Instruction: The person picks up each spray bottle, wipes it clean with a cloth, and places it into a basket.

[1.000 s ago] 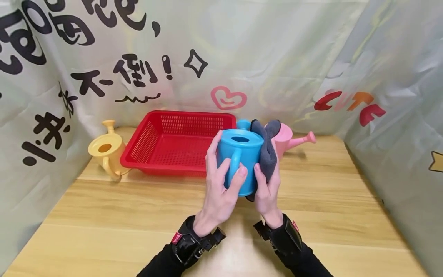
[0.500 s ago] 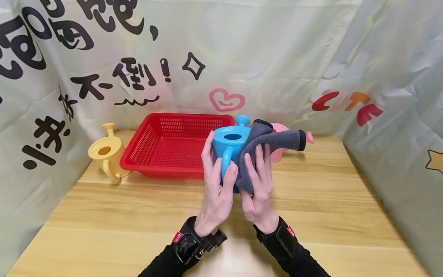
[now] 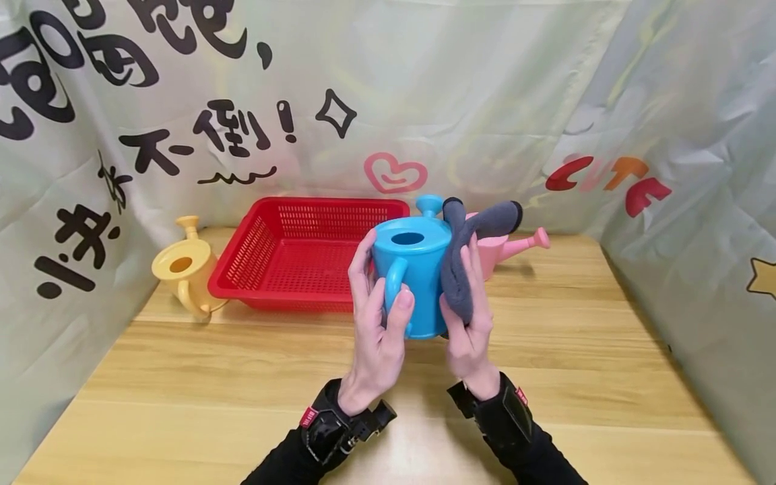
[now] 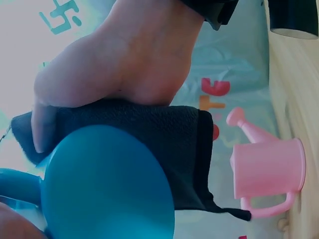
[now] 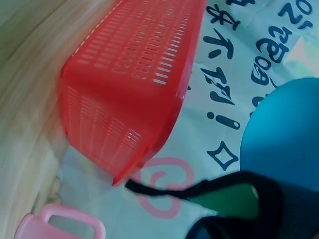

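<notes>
A blue watering can point(image 3: 427, 286) is held up over the table, upright, its handle towards me. My left hand point(image 3: 377, 340) grips it from the left, the fingers along its side and the thumb by the handle. On the can's right side my right hand point(image 3: 473, 330) holds a folded dark grey cloth point(image 3: 456, 276) against the wall. The left wrist view shows the can's round base point(image 4: 107, 184), with the right hand point(image 4: 124, 59) bent over the cloth point(image 4: 182, 159). In the right wrist view, the dark cloth edge point(image 5: 269, 199) hides part of the can point(image 5: 286, 132).
A red perforated basket point(image 3: 315, 300) stands at the back, behind the hands. To its left is a yellow watering can point(image 3: 197, 276). A pink watering can point(image 3: 491, 259) sits behind the cloth on the right. Printed fabric point(image 3: 515, 101) walls the wooden table point(image 3: 582, 377) on three sides.
The right hand first moves the cloth across the can's front, over its right part, then back to the right side. The left hand keeps its hold; the can shifts slightly left.
</notes>
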`<act>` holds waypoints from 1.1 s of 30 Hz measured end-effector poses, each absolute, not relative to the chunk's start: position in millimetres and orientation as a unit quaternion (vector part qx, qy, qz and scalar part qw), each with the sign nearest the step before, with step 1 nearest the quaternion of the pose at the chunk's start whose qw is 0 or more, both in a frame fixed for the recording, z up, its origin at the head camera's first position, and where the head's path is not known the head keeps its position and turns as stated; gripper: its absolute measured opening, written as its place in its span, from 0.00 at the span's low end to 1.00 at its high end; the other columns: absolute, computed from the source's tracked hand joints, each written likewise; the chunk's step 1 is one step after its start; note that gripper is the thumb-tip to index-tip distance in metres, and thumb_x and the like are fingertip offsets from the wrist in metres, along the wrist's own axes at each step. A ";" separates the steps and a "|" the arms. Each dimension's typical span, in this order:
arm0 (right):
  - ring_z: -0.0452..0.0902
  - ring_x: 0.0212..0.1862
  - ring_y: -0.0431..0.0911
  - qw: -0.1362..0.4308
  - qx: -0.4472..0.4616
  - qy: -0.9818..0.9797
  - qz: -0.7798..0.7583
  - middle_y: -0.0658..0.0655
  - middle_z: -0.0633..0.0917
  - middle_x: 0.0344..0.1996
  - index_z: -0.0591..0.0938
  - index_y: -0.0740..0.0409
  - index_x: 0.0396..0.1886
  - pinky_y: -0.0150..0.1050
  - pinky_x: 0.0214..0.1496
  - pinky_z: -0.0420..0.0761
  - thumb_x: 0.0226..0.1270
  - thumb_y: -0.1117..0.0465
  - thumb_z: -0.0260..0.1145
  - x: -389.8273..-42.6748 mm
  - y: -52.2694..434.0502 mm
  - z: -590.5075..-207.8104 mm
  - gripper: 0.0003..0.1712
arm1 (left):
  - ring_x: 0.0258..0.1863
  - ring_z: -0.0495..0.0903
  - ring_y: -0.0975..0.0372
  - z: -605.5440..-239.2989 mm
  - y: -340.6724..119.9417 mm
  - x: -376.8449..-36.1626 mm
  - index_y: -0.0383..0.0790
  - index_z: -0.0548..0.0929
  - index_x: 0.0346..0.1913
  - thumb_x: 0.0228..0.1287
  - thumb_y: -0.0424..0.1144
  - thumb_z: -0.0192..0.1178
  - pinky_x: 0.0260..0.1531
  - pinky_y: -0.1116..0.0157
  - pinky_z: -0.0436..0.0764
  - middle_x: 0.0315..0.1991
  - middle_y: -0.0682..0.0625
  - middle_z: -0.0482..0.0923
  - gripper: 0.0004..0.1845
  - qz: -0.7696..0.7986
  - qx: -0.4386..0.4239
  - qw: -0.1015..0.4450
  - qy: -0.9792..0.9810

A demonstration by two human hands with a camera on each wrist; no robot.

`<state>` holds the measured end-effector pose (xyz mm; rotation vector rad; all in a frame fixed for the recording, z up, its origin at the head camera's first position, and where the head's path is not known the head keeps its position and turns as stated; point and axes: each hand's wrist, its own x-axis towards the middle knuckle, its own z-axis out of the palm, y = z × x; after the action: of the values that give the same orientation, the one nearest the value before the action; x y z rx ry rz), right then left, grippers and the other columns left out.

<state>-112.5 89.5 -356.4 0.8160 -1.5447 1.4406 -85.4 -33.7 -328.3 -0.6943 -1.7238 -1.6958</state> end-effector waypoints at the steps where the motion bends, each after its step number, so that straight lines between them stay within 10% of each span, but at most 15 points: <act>1: 0.56 0.80 0.52 0.419 0.321 -0.617 0.584 0.52 0.63 0.79 0.65 0.50 0.77 0.44 0.80 0.62 0.70 0.71 0.51 -112.2 90.4 -356.1 0.35 | 0.73 0.61 0.52 -328.2 -33.8 -85.4 0.28 0.79 0.53 0.75 0.46 0.53 0.65 0.54 0.77 0.76 0.43 0.51 0.21 -0.641 -0.263 0.308 -0.652; 17: 0.55 0.80 0.59 0.538 0.339 -0.635 0.438 0.57 0.65 0.77 0.71 0.57 0.73 0.52 0.81 0.58 0.73 0.57 0.53 -112.5 80.0 -364.3 0.30 | 0.72 0.63 0.48 -325.3 -35.9 -86.6 0.26 0.77 0.58 0.76 0.42 0.52 0.64 0.57 0.78 0.75 0.38 0.53 0.21 -0.646 -0.277 0.329 -0.631; 33: 0.53 0.80 0.61 0.536 0.342 -0.640 0.433 0.58 0.65 0.77 0.73 0.57 0.71 0.53 0.82 0.55 0.73 0.59 0.53 -112.9 76.4 -367.5 0.28 | 0.73 0.61 0.50 -325.3 -36.9 -87.2 0.26 0.79 0.55 0.75 0.42 0.52 0.66 0.57 0.76 0.76 0.39 0.50 0.21 -0.647 -0.272 0.324 -0.634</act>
<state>-112.9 76.4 -367.5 0.8138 -1.5236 1.0302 -87.2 -36.9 -325.3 -0.7137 -1.6634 -1.6974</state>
